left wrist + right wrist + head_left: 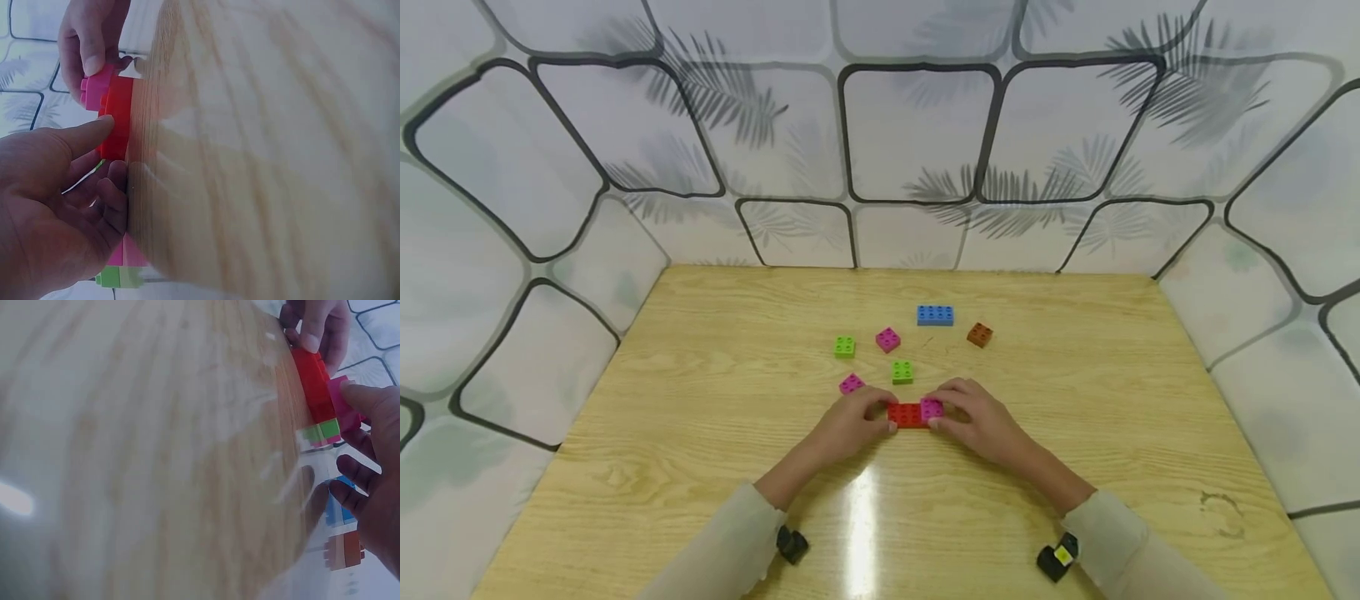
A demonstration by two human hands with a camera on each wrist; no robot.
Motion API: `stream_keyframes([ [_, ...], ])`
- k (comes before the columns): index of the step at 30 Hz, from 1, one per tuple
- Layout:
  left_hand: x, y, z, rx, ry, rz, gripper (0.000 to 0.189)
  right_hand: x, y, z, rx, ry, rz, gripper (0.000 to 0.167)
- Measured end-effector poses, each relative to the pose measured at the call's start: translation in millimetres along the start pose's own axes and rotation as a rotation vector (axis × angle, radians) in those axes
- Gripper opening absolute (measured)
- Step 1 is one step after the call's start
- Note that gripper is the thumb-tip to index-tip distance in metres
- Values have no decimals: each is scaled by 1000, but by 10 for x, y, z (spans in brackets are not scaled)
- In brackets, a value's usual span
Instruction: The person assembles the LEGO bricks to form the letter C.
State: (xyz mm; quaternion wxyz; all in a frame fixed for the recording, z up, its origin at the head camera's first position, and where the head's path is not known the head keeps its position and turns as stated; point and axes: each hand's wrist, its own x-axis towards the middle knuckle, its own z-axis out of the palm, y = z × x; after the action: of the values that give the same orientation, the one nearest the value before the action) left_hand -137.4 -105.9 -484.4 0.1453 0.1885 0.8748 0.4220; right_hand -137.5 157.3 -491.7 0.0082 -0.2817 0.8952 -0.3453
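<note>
A long red building brick (906, 415) lies on the wooden table, its studs facing up. At its left end my left hand (853, 419) pinches it between thumb and fingers, as the left wrist view (115, 140) also shows. My right hand (976, 419) pinches a square pink brick (932, 409) between thumb and index finger. That pink brick sits over the right end of the red one; whether the studs are fully pressed in, I cannot tell. Another pink brick (852, 383) lies just beyond my left hand, and a green brick (902, 372) is behind the red one.
Farther back lie a second green brick (845, 347), another pink brick (887, 339), a long blue brick (935, 315) and a brown brick (980, 334). A patterned cloth wall (917, 133) encloses the table (700, 375) at the back and sides.
</note>
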Motion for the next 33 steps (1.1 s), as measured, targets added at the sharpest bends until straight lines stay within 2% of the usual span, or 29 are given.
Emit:
stream_keyframes([
  [6,-13,12,-4,-19,-4,7,33,15,-30,-4,69,2,54,32],
  [12,-23,19,-6,-9,-4,1,33,27,-28,5,87,-4,66,30],
  [25,-40,34,-10,12,0,-18,33,-1,-3,73,104,58,13,22],
  [30,-38,37,-2,18,8,-15,32,6,18,75,52,102,-34,22],
  [33,-30,24,10,21,12,-13,32,7,24,72,34,109,-35,23],
])
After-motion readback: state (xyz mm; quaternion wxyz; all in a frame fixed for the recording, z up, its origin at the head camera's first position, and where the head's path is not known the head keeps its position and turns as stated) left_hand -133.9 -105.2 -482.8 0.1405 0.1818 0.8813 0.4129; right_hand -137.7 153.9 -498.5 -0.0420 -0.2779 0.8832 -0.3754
